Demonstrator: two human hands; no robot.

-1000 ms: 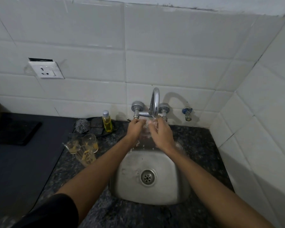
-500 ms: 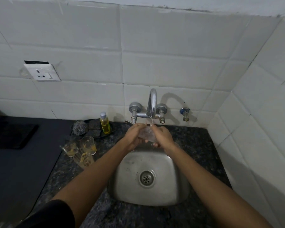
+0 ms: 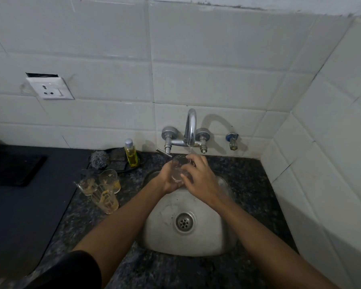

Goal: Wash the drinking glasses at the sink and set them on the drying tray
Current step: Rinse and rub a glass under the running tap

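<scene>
A clear drinking glass [image 3: 178, 168] is held over the back of the steel sink [image 3: 208, 240], its mouth turned up toward the tap [image 3: 190, 127], which runs a thin stream of water. My left hand [image 3: 168, 180] grips the glass from the left and below. My right hand [image 3: 198, 178] lies over its right side, fingertips curled over the rim. Three dirty glasses [image 3: 103, 189] with yellowish residue stand close together on the granite counter left of the sink. No drying tray is visible.
A yellow soap bottle [image 3: 131, 153], a steel scrubber [image 3: 99, 159] and a dark sponge holder sit behind the dirty glasses. A black surface [image 3: 19, 205] lies at the left. White tiled walls close the back and right; a socket [image 3: 50, 88] is on the wall.
The glass has been turned mouth-up under the stream, and both hands have shifted slightly nearer to me. The camera has moved a little.
</scene>
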